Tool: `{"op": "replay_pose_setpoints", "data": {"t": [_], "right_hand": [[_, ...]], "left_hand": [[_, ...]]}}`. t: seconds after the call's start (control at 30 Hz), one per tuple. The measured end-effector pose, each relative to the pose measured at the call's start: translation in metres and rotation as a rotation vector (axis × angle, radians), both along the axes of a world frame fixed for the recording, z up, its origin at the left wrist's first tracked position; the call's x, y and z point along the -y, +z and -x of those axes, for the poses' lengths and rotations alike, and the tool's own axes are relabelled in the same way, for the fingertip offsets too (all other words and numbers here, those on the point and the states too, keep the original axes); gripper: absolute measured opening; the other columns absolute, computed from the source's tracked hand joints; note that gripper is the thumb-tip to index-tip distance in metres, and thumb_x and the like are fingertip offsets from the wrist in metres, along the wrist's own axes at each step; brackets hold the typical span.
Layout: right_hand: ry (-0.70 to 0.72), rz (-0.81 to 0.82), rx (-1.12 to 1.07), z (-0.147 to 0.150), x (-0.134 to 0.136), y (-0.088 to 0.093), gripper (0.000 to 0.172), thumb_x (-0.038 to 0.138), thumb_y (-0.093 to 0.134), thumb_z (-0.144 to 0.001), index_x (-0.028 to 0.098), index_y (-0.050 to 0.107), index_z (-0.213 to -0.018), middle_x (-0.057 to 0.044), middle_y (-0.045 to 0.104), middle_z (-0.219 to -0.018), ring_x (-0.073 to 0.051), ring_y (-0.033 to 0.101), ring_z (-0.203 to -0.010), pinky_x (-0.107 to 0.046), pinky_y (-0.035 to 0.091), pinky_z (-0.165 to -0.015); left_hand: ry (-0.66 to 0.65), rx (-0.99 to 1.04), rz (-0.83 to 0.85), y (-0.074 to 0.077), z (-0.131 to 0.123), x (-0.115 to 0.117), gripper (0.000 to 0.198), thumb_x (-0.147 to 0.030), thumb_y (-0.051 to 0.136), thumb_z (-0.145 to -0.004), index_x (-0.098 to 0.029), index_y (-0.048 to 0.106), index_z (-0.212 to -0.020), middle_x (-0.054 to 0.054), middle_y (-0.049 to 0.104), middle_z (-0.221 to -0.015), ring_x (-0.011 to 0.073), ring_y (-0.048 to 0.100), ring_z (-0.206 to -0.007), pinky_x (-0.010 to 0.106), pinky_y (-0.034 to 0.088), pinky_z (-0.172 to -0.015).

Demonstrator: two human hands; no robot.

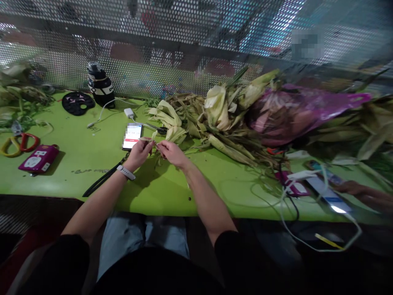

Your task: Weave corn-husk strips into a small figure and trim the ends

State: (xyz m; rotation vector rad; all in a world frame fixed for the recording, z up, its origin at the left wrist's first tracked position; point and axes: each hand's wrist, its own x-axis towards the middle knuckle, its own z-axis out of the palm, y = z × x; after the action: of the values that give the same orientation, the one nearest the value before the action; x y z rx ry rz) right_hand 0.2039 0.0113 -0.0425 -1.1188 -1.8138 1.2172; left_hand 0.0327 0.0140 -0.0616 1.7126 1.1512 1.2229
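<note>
Over the green table [92, 164] my left hand [139, 153] and my right hand [172, 152] meet, both pinched on a thin strip of pale corn husk [154, 144] stretched between them. The left wrist wears a white band. A phone [132, 136] with a lit screen lies just beyond my left hand. Right behind the hands a heap of corn husks [215, 119] spreads across the table.
Scissors [18, 144] and a magenta device [38, 158] lie at the left. A black bottle [100, 85] and a round black lid [77, 103] stand at the back. A purple bag [294, 110], cables, phones and another person's hand [365, 192] are at the right. Perforated metal screen behind.
</note>
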Motion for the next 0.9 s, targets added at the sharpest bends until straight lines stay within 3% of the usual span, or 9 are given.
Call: {"op": "replay_pose_setpoints", "data": {"t": [0.27,0.37,0.47,0.57,0.67,0.8,0.9], "right_hand": [[-0.019,-0.019,0.032,-0.003,-0.004,-0.003,0.032,0.048,0.052,-0.092,0.02,0.052,-0.077,0.006,0.048,-0.055,-0.009,0.045,-0.051,-0.024,0.035,-0.054],[-0.043,-0.019,0.012,-0.005,-0.008,-0.006,0.028,0.046,0.056,-0.09,0.019,0.057,-0.081,0.005,0.053,-0.059,-0.01,0.049,-0.055,-0.025,0.038,-0.056],[-0.09,0.049,-0.061,-0.003,-0.008,-0.006,0.026,0.043,0.055,-0.09,0.019,0.059,-0.081,0.002,0.058,-0.066,-0.012,0.053,-0.06,-0.025,0.042,-0.059],[-0.116,0.053,-0.072,0.001,-0.004,-0.003,0.031,0.045,0.051,-0.092,0.019,0.057,-0.076,0.001,0.058,-0.066,-0.012,0.053,-0.062,-0.026,0.042,-0.061],[-0.049,-0.045,-0.026,0.004,0.0,-0.002,0.036,0.05,0.051,-0.093,0.02,0.055,-0.073,0.003,0.053,-0.059,-0.012,0.049,-0.057,-0.027,0.039,-0.059],[-0.009,-0.127,0.017,0.005,-0.001,-0.004,0.042,0.057,0.048,-0.093,0.02,0.055,-0.075,0.004,0.05,-0.057,-0.012,0.047,-0.053,-0.027,0.037,-0.057],[-0.015,-0.12,0.02,0.004,-0.004,-0.006,0.046,0.062,0.048,-0.091,0.02,0.056,-0.075,0.004,0.049,-0.055,-0.012,0.048,-0.053,-0.028,0.037,-0.057]], "left_hand": [[-0.071,0.32,0.177,-0.002,-0.003,0.003,0.028,-0.044,0.063,-0.087,-0.017,0.056,-0.091,-0.004,0.05,-0.06,0.0066,0.042,-0.049,0.02,0.032,-0.047],[-0.136,0.381,0.269,0.003,-0.001,0.006,0.033,-0.05,0.058,-0.089,-0.017,0.058,-0.091,-0.001,0.056,-0.064,0.0077,0.048,-0.051,0.02,0.033,-0.046],[-0.172,0.333,0.256,0.007,-0.001,0.007,0.042,-0.057,0.058,-0.086,-0.016,0.062,-0.086,0.002,0.062,-0.069,0.0106,0.056,-0.057,0.022,0.041,-0.051],[-0.134,0.303,0.174,0.007,-0.002,0.005,0.044,-0.058,0.063,-0.082,-0.015,0.064,-0.076,0.001,0.06,-0.064,0.0095,0.054,-0.056,0.023,0.043,-0.054],[-0.055,0.324,0.112,0.004,-0.002,0.005,0.042,-0.055,0.065,-0.082,-0.015,0.065,-0.072,0.001,0.058,-0.061,0.0076,0.051,-0.054,0.021,0.04,-0.052],[0.016,0.383,0.161,0.001,-0.001,0.004,0.039,-0.054,0.064,-0.083,-0.016,0.066,-0.077,-0.001,0.056,-0.057,0.0068,0.048,-0.048,0.02,0.036,-0.044],[0.023,0.426,0.238,0.001,0.001,0.003,0.037,-0.054,0.066,-0.081,-0.016,0.068,-0.082,-0.003,0.055,-0.058,0.006,0.048,-0.046,0.019,0.039,-0.044]]}}
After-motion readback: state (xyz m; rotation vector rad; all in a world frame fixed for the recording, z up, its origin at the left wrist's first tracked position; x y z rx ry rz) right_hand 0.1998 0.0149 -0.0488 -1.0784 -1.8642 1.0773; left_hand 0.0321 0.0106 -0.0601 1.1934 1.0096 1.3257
